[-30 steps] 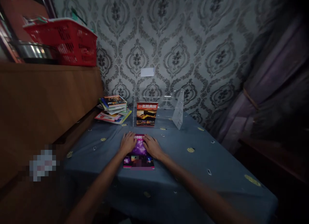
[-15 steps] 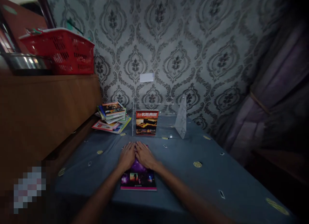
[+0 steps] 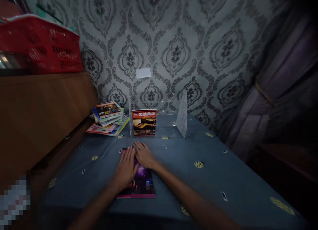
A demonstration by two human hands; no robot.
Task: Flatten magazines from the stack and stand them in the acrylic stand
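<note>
A purple book [image 3: 142, 183] with a dark lower cover and a pink bottom strip lies flat near the table's front edge. My left hand [image 3: 126, 167] rests flat on its left half, fingers stretched out. Over its upper right part lies my right hand [image 3: 144, 155], also flat with fingers extended. Both hands cover much of the cover. Behind them stands a clear acrylic rack [image 3: 183, 115]. In the rack's left part a book with a red title band [image 3: 144, 123] leans upright, facing me.
Left of the rack is an untidy pile of books [image 3: 108, 115]. A red plastic basket [image 3: 57, 48] and a metal bowl stand on a wooden cabinet [image 3: 44, 107] at the left. The table has a blue-grey cloth [image 3: 179, 177]. A tied curtain [image 3: 258, 101] hangs at the right.
My left hand has slid toward me over the book, apart from the right hand, which stays near the top edge. The whole view has shifted slightly.
</note>
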